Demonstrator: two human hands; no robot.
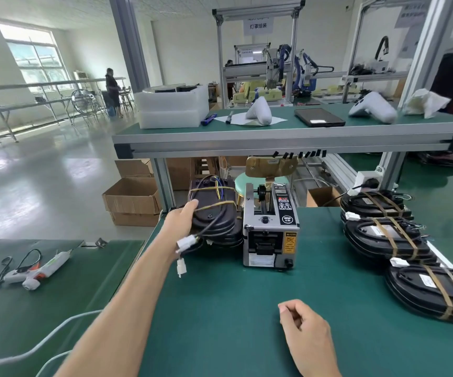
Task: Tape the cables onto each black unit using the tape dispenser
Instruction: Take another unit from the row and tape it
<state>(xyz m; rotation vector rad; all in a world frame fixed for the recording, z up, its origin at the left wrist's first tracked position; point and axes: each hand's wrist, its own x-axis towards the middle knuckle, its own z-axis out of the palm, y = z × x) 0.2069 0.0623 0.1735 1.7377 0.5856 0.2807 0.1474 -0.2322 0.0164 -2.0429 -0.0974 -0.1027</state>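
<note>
My left hand (183, 213) grips the left edge of the top black unit (214, 213) on a stack left of the tape dispenser (270, 229). Cables with white connectors (185, 243) hang from that unit over the green table (233, 308). The grey dispenser stands upright at the table's middle, a tape roll on top. My right hand (305, 330) rests low on the table, fingers loosely curled, holding nothing. On the right lies a row of black units (383, 235) with brown tape strips across their coiled cables.
Cut black tape strips (300, 154) hang from the front edge of the upper shelf (274, 142). A glue gun (40, 270) lies on the left table. Cardboard boxes (131, 200) sit on the floor. A power strip (366, 180) is behind the taped units.
</note>
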